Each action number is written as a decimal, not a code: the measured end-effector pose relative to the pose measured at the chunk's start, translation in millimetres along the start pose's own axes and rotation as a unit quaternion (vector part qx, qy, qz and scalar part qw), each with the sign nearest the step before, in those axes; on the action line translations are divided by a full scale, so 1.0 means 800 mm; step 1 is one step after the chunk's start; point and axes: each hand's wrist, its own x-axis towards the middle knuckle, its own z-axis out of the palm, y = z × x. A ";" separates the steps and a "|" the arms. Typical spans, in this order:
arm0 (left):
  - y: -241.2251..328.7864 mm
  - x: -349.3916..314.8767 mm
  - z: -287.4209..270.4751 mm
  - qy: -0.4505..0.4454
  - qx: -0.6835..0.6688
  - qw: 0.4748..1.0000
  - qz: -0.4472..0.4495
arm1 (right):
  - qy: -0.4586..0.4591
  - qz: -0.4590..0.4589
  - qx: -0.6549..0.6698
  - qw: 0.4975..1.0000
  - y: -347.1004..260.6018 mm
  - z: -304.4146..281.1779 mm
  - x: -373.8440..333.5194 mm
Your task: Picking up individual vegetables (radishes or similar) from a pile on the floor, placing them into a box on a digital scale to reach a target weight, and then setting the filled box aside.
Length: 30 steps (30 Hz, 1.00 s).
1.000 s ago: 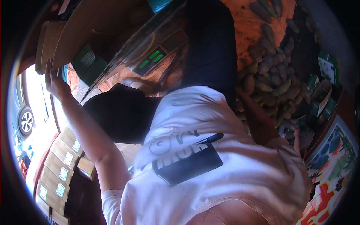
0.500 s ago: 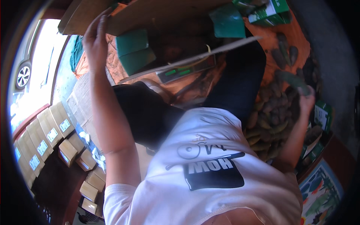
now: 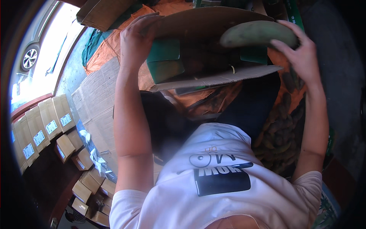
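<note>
An open cardboard box (image 3: 213, 81) with green inner flaps (image 3: 164, 57) stands in front of me. Its inside is dark, and I cannot make out the contents, apart from a small yellowish stem-like bit. My left hand (image 3: 138, 40) is at the left end of the box's far flap (image 3: 206, 21), fingers bent round its edge. Over the box's right side, my right hand (image 3: 299, 49) grips a long, slightly curved green fruit (image 3: 259, 34) by its right end. Thumb and fingers lie on opposite sides of it.
A heap of brown and greenish long fruits (image 3: 280, 131) lies at my right on an orange sheet (image 3: 105, 49). Part of a scale (image 3: 190, 90) shows below the near flap. Flat cardboard (image 3: 97, 95) and several small cartons (image 3: 38, 135) are at the left; another box (image 3: 101, 13) stands far left.
My right hand has brought the green fruit from beside the heap up and left, over the box. My left hand has shifted right along with the box flap, its fingers now more bent.
</note>
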 end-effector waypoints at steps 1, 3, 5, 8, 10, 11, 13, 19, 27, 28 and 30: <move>-0.001 0.000 0.001 0.005 0.010 1.000 -0.002 | -0.019 -0.029 -0.020 0.999 0.000 0.026 0.012; -0.001 0.000 0.002 -0.002 0.001 1.000 -0.005 | -0.039 -0.022 -0.027 0.999 0.007 0.079 0.036; 0.000 -0.001 0.002 -0.003 -0.009 1.000 -0.007 | -0.078 0.100 0.025 0.992 0.020 0.123 0.052; 0.001 -0.001 0.001 -0.014 -0.002 1.000 -0.013 | -0.133 0.112 -0.097 0.980 0.041 0.133 0.062; -0.001 0.000 0.000 -0.005 0.024 1.000 -0.002 | -0.082 0.078 -0.113 0.987 0.052 0.100 0.065; -0.002 0.001 0.001 0.003 0.009 1.000 0.011 | -0.044 0.048 -0.083 0.994 0.055 0.079 0.056; -0.006 0.003 0.001 -0.001 0.013 1.000 0.003 | -0.012 0.100 0.091 0.991 0.057 0.035 0.032; -0.016 -0.002 0.002 -0.001 0.013 0.999 -0.049 | 0.300 0.125 0.113 0.939 0.107 -0.027 -0.111; -0.018 -0.005 -0.005 -0.007 0.027 0.998 -0.065 | 0.376 0.356 0.135 0.845 0.199 0.003 -0.327; -0.017 -0.004 -0.006 0.009 -0.035 0.996 -0.081 | 0.371 0.396 0.139 0.828 0.202 0.006 -0.336; -0.015 -0.005 -0.008 0.029 -0.098 0.988 -0.115 | 0.379 0.372 0.161 0.832 0.204 0.012 -0.341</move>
